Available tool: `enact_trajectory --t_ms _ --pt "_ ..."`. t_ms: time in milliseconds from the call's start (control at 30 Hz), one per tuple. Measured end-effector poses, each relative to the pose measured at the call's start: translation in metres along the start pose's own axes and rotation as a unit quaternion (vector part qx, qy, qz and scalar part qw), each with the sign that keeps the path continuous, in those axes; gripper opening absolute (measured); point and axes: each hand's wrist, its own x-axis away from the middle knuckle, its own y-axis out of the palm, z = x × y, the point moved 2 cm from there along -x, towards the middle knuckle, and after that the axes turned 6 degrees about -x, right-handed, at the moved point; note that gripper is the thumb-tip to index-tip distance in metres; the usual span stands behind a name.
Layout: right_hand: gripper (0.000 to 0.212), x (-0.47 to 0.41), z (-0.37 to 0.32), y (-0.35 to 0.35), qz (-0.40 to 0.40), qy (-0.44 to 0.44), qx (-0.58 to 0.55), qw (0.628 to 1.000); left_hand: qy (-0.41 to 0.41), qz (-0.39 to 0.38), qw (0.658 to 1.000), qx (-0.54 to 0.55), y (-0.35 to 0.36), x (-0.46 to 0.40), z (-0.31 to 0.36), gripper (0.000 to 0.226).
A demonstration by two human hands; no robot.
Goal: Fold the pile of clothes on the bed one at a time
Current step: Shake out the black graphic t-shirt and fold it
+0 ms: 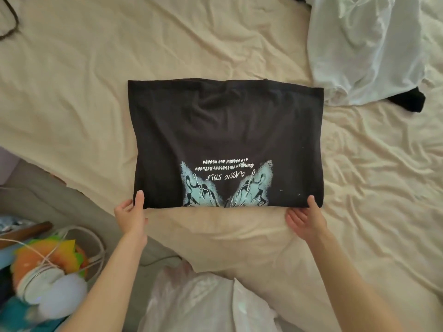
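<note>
Your black T-shirt (225, 140) lies folded into a broad rectangle on the cream bedsheet (84, 80), roughly in the middle of the bed. Its far edge is a straight hem running left to right, with soft wrinkles gathered just below it near the centre. The near half carries a pale turquoise butterfly print with white lettering above it; the letters read upside down from where you stand, and the fold at the near edge cuts the wings off.

Your left hand (130, 218) takes the near left corner of the shirt: the thumb lies flat on top of the dark cloth and the other fingers are tucked under the edge, so the corner is pinched between them. Your right hand (305, 218) does the same at the near right corner, thumb on top, palm turned up and fingers reaching beneath the fold. Both hands sit at the very edge of the shirt, with the whole rectangle stretching away from your fingertips towards the far side of the bed.

A crumpled white garment (364, 49) lies at the upper right, well apart from the shirt, with a bit of black cloth (410, 101) poking out beneath it. A clear plastic bag (203, 303) lies near you between your forearms, and a heap of colourful clutter (45, 271) sits at the lower left beside the bed.
</note>
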Motion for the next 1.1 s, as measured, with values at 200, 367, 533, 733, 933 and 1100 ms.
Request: enact_trajectory --t_ms 200,367,533,733,933,1100 --pt "0.039 0.004 -0.023 0.018 -0.013 -0.023 -0.145 0.989 -0.004 -0.106 0.987 0.117 -0.002 0.011 0.007 0.022" --pt "0.035 0.009 -0.033 -0.015 0.030 -0.082 -0.132 0.987 0.026 -0.005 0.993 0.113 -0.033 0.008 0.010 0.022" --pt "0.040 0.001 -0.020 -0.035 0.046 -0.051 -0.109 0.992 -0.028 -0.025 0.995 0.091 -0.031 0.012 -0.016 0.029" --pt "0.036 -0.005 -0.012 -0.033 0.071 -0.065 -0.081 0.992 -0.022 -0.001 0.999 0.039 -0.036 0.002 -0.025 0.029" --pt "0.054 0.002 -0.019 -0.032 0.188 -0.216 0.193 0.938 0.038 0.004 0.996 -0.082 -0.036 -0.007 -0.021 0.030" --pt "0.050 0.026 0.004 0.005 0.062 -0.564 0.518 0.640 0.196 -0.048 0.958 -0.206 -0.014 -0.013 0.016 0.028"
